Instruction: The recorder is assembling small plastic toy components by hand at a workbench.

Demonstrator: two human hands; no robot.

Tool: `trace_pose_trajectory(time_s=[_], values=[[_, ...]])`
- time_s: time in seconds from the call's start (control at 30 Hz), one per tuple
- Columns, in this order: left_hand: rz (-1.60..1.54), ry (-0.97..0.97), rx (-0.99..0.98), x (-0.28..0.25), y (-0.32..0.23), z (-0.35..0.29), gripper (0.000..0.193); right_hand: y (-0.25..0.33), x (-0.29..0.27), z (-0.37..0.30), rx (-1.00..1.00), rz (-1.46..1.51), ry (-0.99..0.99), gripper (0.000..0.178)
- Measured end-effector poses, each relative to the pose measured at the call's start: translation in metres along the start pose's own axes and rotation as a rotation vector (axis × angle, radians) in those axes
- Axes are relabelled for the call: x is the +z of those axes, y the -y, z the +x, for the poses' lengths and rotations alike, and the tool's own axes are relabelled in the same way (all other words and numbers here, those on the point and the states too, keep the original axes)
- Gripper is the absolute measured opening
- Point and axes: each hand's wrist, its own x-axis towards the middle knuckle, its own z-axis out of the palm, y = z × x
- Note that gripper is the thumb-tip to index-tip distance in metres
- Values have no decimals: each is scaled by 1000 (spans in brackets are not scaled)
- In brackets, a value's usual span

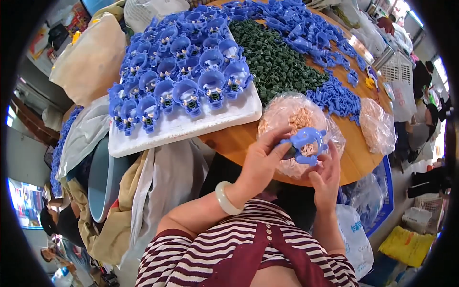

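Observation:
Over the near edge of the round table I hold a blue plastic toy part (313, 135), an animal-like head shape with a round opening. My left hand (267, 152) pinches its left side between thumb and fingers; a dark green bit shows beside that grip. At its lower right edge, my right hand (326, 173) has thumb and bent fingers against the part. Right beneath is a clear plastic bag (275, 112) of small pale pink pieces. Left of it, a white foam board (191, 125) carries rows of blue figures (185, 93) with dark green bodies and pale hands.
Behind the bag, dark green pieces (272, 60) are heaped on the wooden table (364, 155). Small blue pieces (336, 98) and larger blue parts (301, 21) lie farther right and back. Another bag of pink pieces (377, 125) sits at the right rim. A blue-grey tub (106, 179) stands left.

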Motion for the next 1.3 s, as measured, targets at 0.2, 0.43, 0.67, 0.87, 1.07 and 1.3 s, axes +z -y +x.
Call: trace_pose_trajectory(time_s=[0.2, 0.43, 0.67, 0.87, 1.07, 1.3], values=[[-320, -56, -64, -31, -36, 12, 28, -2, -20, 3, -66, 18, 53, 52], [-85, -311, 202, -94, -103, -13, 27, -14, -39, -2, -68, -136, -25, 25], [367, -786, 526, -188, -149, -75, 29, -20, -40, 6, -76, -108, 31, 20], [1489, -1064, 620, -217, -159, -92, 32, -26, -44, 9, -116, -143, 24, 17], [2093, -737, 559, -247, -144, -87, 37, -31, -52, 10, -159, -139, -2, 17], [2167, -565, 469, -259, -134, -99, 43, -37, -59, 10, -162, -124, -16, 17]])
